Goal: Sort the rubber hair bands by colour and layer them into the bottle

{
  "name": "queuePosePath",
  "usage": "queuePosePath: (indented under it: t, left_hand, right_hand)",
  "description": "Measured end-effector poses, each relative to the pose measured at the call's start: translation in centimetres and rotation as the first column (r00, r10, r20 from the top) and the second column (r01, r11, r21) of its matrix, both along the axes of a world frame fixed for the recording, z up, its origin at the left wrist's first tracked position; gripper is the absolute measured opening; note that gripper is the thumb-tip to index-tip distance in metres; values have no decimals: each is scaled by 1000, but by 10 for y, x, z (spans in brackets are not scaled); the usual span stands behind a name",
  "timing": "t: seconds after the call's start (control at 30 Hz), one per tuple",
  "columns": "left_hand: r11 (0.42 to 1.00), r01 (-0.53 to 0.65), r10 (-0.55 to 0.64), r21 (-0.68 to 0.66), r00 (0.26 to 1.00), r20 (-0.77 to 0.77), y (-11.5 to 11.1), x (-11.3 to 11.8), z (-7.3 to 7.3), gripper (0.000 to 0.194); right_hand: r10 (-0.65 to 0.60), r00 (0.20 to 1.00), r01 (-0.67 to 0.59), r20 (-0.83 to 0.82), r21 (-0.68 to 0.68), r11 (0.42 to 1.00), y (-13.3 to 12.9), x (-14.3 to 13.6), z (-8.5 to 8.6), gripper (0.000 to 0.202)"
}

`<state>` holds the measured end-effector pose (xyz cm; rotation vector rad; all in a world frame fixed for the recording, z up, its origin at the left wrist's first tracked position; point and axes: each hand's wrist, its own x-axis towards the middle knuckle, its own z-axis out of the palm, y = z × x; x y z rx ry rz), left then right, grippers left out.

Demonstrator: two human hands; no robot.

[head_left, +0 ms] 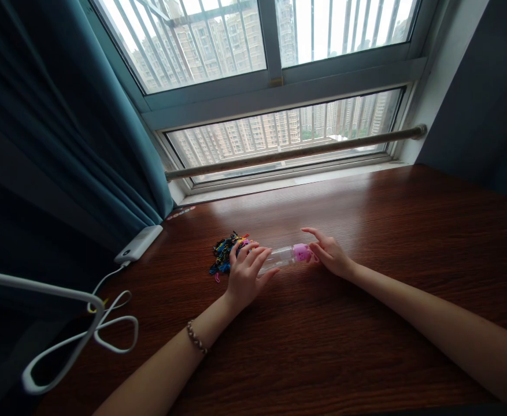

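A clear bottle (280,256) with a pink cap (302,252) lies on its side on the table, cap toward the right. My left hand (247,274) rests at its left end, fingers stretched and thumb apart; the palm side is hidden. Under and beyond those fingertips is a loose pile of small coloured hair ties or rings (225,252), mostly black, blue, yellow and pink. My right hand (332,254) is at the capped end, one finger stretched out and another touching or very near the cap. It does not wrap round the bottle.
The dark wooden table (392,231) reaches to the window ledge, with a rail (296,155) above it. At the left are a white power bank (139,244), a looped white cable (117,329) and a blue curtain (123,144). A thick white curved bar (40,283) stands nearer.
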<state>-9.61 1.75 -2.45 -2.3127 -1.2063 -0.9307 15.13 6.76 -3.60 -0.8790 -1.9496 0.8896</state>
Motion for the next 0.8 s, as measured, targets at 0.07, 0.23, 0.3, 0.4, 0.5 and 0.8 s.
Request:
queuePosePath:
  t: [0.07, 0.23, 0.3, 0.4, 0.5, 0.8]
  left_hand:
    - [1000, -4, 4, -1, 1000, 6, 0, 0, 0, 39]
    - [1000, -11, 11, 0, 1000, 13, 1, -1, -1, 39]
    - [1000, -11, 11, -2, 1000, 10, 1, -1, -1, 39]
    - [1000, -6, 6, -9, 1000, 4, 0, 0, 0, 39]
    - [1000, 2, -2, -16, 1000, -7, -1, 0, 1, 39]
    - [1000, -4, 4, 3, 1000, 10, 0, 0, 0, 38]
  right_hand:
    - [3, 1000, -2, -17, 49, 999, -1, 0, 1, 55]
    - [87, 993, -79, -79, 92, 993, -3, -3, 0, 76]
    - [70, 995, -65, -69, 73, 995, -2, -4, -2, 68]
    - [58, 998, -58, -21, 1, 998, 0, -3, -3, 48]
    - [61, 998, -62, -7, -30, 998, 2, -2, -2, 42]
    - [97, 993, -95, -67, 31, 995, -2, -4, -2, 63]
